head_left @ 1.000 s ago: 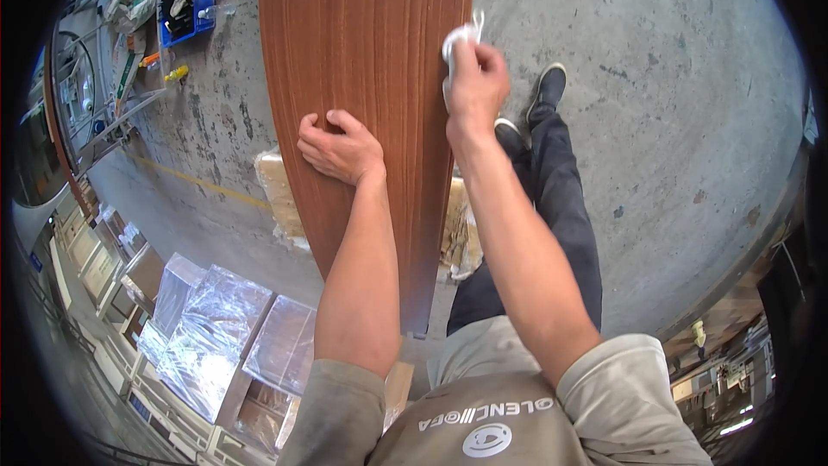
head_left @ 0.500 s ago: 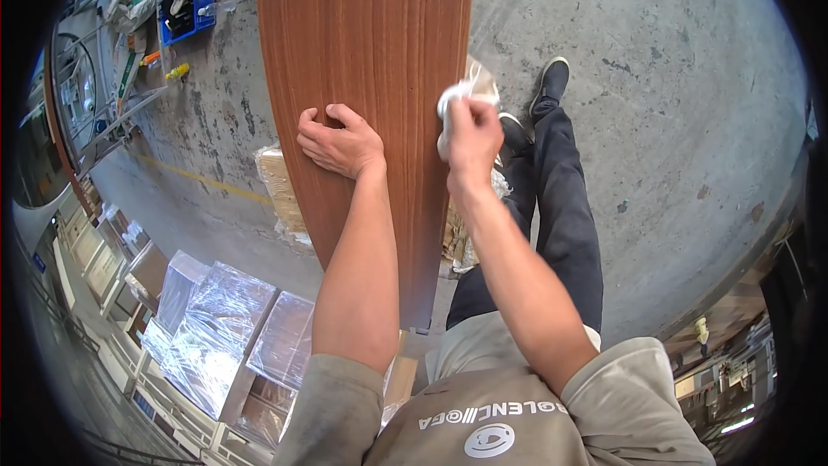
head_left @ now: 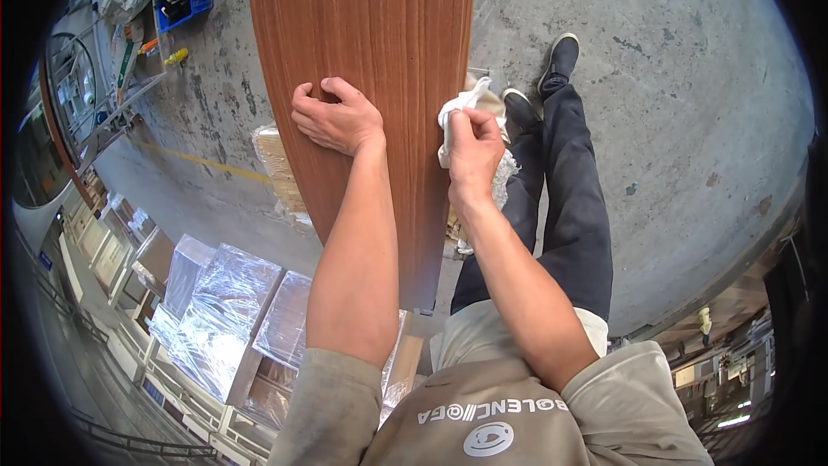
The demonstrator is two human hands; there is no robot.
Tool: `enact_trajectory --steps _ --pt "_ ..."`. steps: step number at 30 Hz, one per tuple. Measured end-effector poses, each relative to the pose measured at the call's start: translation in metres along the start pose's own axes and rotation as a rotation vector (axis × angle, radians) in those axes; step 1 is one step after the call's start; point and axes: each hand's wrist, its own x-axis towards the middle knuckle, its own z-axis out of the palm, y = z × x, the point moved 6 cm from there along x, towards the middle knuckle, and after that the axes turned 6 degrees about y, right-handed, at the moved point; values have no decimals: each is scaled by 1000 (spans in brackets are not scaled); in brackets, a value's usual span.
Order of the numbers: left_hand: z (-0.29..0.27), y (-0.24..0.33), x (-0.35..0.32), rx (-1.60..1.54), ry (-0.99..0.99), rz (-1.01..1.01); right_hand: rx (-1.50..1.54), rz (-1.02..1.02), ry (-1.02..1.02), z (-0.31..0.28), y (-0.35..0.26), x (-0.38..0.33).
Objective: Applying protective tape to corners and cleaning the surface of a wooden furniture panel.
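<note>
A long reddish-brown wood-grain board [head_left: 371, 26] stretches away in front of me. My left hand [head_left: 341, 119] rests on its top, fingers loosely curled, thumb apart from the index finger, with nothing visible in them. At the board's right edge my right hand [head_left: 474, 155] pinches a crumpled white cloth [head_left: 452, 110]. Part of the cloth lies against the edge, and the rest hangs out to the right. My fingers cover some of it.
Pale stacked supports [head_left: 278, 174] show under the board's left side. Plastic-wrapped flat packages [head_left: 226, 298] lie at lower left. A blue crate [head_left: 200, 2] holding bottles and tools sits at upper left. My legs [head_left: 576, 207] stand right of the board on worn concrete floor [head_left: 681, 121].
My right hand has shifted slightly down along the board's edge, and the cloth now shows more spread out. The left hand keeps its place on the board. The view has moved a little.
</note>
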Motion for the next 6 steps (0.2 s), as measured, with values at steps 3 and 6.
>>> enact_trajectory --steps 3,6 --pt "2 0 0 -19 -49 -28 -75 -180 39 22 -26 23" --pt "3 3 1 -30 7 12 144 -114 -31 54 -50 42"
